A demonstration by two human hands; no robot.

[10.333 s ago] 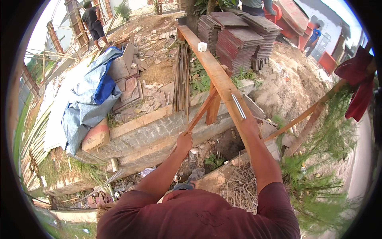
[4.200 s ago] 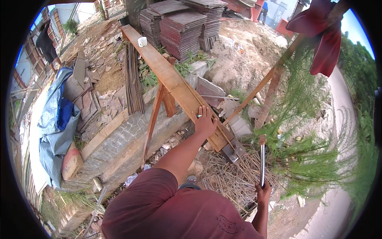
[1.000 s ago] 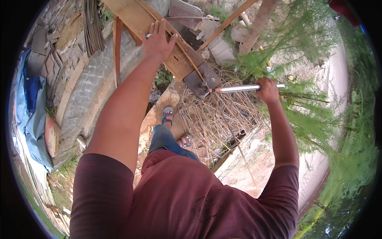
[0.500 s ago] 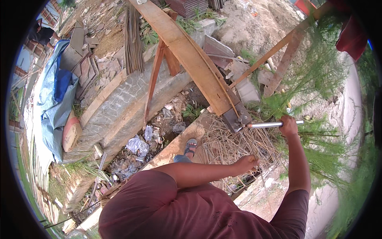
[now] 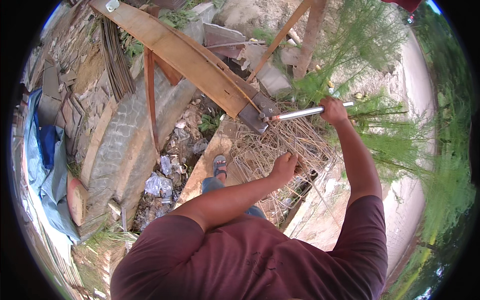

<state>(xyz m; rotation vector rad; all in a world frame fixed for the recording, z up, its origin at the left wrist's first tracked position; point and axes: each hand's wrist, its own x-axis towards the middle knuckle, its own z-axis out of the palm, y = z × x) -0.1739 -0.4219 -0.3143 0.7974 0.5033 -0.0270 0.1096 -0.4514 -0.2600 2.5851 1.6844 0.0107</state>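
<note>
A long rusty brown beam (image 5: 185, 57) slants from the upper left to the middle, ending in a dark metal block (image 5: 253, 116) with upright pegs. A silver pipe handle (image 5: 300, 113) runs from those pegs to the right. Near its far end, my right hand (image 5: 333, 110) is closed around the pipe. Nearer to me, my left hand (image 5: 285, 168) is closed below the block. A thin metal rod appears pinched in its fingers, partly hidden by the hand. Under and around both hands lies a tangled heap of bent thin metal rods (image 5: 312, 137).
Wooden props (image 5: 151, 100) stand beneath the beam. A ditch with plastic litter (image 5: 159, 185) lies left of my sandalled foot (image 5: 219, 165). Beyond it are a paved slab (image 5: 132, 117), a bundle of rods (image 5: 115, 62) and a blue tarp (image 5: 47, 170). Feathery green branches (image 5: 385, 132) crowd the right.
The whole view has shifted, so the beam and heap sit farther up and left. My right hand still grips the pipe. My left hand stays closed, slightly nearer the block.
</note>
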